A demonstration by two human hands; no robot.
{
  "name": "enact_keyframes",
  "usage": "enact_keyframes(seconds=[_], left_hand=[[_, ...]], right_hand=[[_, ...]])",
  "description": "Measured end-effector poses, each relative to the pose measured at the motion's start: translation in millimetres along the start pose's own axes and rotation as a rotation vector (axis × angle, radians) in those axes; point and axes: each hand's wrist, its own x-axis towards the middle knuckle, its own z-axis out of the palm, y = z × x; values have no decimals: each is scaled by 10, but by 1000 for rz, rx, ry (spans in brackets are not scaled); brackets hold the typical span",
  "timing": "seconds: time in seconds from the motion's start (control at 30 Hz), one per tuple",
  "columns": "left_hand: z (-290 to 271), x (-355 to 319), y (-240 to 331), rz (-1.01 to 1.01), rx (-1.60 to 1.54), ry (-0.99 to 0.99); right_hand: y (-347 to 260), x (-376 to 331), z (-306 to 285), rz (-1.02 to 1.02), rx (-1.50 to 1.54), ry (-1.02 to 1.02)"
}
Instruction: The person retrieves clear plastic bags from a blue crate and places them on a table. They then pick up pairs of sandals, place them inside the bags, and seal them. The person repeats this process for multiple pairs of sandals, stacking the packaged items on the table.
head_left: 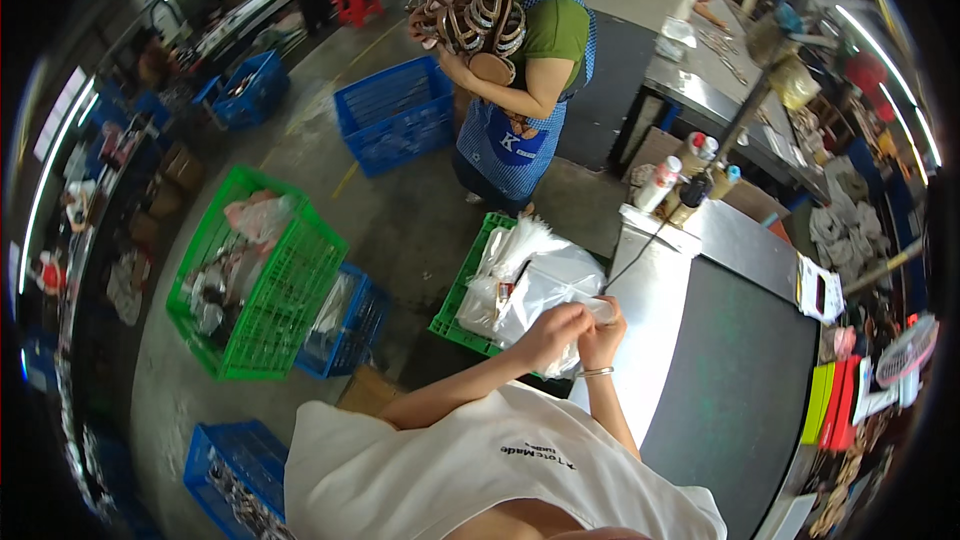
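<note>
Both of my hands meet in front of me at the left end of the conveyor-like table. My left hand is closed in a pinch, and its fingers hide whatever they hold. Beside it, my right hand, with a bracelet on the wrist, is closed around a small whitish, translucent piece, perhaps plastic film. Just beyond and below my hands, a pile of clear plastic bags fills a green crate.
The table's dark belt lies right, with several bottles at its far end. Ahead, a co-worker carries an armful of round-looped brown items. Green and blue crates stand left. A fan is far right.
</note>
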Motion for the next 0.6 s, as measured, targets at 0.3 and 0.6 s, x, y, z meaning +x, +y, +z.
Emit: enact_keyframes(seconds=[0.3,0.6], left_hand=[[-468,12,-326,-341,-1209,162],[-199,25,-668,-443,-744,424]], right_hand=[[-238,-64,-619,312,171,-91],[-51,304,-807,431,789,202]])
